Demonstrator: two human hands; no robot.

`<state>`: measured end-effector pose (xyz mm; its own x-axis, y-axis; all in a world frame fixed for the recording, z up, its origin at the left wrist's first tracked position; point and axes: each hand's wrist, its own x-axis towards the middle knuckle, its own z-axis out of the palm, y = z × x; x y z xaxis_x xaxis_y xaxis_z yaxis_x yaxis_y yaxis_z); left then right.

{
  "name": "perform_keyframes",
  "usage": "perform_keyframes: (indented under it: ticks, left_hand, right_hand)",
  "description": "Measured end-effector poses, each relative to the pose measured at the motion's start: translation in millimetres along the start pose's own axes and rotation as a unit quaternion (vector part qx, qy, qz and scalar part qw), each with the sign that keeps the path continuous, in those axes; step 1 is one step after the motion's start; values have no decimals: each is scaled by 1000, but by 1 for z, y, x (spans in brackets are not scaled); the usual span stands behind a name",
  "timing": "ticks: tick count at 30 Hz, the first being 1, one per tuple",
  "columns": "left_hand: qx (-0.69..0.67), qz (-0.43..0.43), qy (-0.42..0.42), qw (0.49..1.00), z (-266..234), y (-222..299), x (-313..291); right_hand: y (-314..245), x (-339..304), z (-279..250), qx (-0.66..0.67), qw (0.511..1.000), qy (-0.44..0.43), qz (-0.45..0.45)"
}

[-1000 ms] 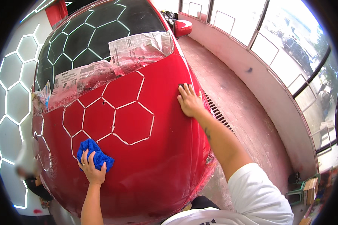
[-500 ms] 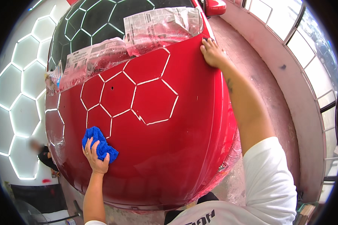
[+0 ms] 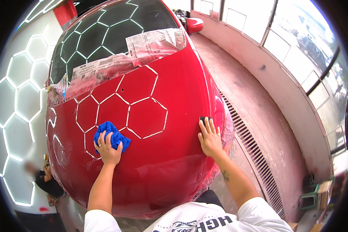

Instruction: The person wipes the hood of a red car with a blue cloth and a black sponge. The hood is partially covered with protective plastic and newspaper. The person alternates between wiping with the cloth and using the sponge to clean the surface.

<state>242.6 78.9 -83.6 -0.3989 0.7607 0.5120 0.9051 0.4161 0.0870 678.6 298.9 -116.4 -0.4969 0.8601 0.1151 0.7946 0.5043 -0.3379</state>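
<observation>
Most of the view is being taken up by a red car (image 3: 170, 170), and behind it on the left a pale wall (image 3: 26, 100) is being lit by hexagonal light strips. The same hexagons are being mirrored in the dark windshield (image 3: 121, 35) and across the glossy red hood (image 3: 181, 92). On the right, the floor is being crossed by a long slotted drain grate (image 3: 255, 152). At the left, another person (image 3: 50, 186) in dark clothing is being partly hidden by the car. The base of the windshield is being covered by newspaper sheets (image 3: 154, 44) (tinged with red along their lower parts).

On the hood, left of its middle, a bunched blue cloth (image 3: 111, 130) is being held by the left grip (image 3: 110, 149), its fingers being spread over the fabric. Near the hood's right edge, a small dark pad (image 3: 202, 121) is being held against the surface by the right grip (image 3: 211, 140), the fingers being kept nearly straight and close together.
</observation>
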Motion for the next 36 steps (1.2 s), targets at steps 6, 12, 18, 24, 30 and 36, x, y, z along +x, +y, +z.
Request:
perform_keyframes:
  ticks: [6, 12, 18, 24, 30, 36]
  left_hand:
    - [-1, 8, 16, 1000, 6, 4, -3]
    - [18, -18, -20, 999, 0, 5, -5]
    - [28, -24, -40, 999, -1, 1, -4]
    - [-8, 6, 5, 1000, 6, 1, -4]
    - [-7, -14, -13, 1000, 3, 3, -1]
    - [-24, -8, -17, 1000, -1, 8, 8]
  right_hand:
    - [-50, -181, 67, 30, 997, -13, 71]
    - [-84, -267, 83, 113, 986, -64, 104]
    - [-87, -235, 53, 191, 971, 114, 83]
    - [-44, -137, 58, -31, 998, 56, 7]
    - [-1, 76, -1, -52, 998, 33, -32]
    - [32, 311, -39, -72, 997, -31, 1]
